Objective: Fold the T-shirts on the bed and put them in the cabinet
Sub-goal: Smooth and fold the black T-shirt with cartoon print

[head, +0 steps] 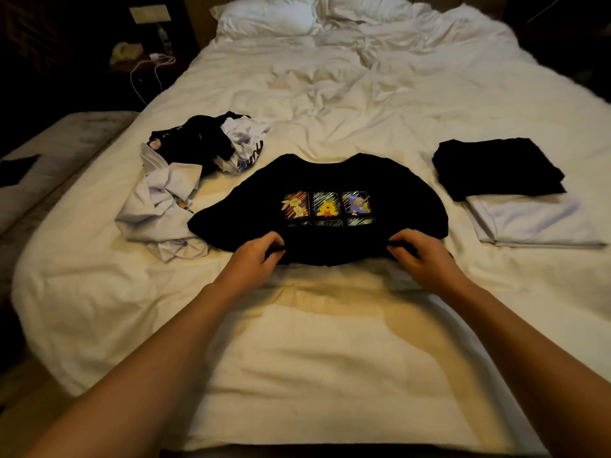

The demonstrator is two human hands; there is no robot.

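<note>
A black T-shirt (317,180) with cartoon panels printed on its chest lies spread on the white bed (330,342), neck away from me. Its near part is bunched up. My left hand (254,256) pinches the bunched edge on the left side. My right hand (420,256) pinches the same edge on the right. To the left lies a crumpled heap of white and black T-shirts (185,173). To the right sits a folded black T-shirt (496,168) on top of a folded white T-shirt (535,219).
White pillows (271,14) lie at the head of the bed. A dark bedside table (142,61) with a white cable stands at the far left. A bench or low surface (49,153) runs along the bed's left side. No cabinet is in view.
</note>
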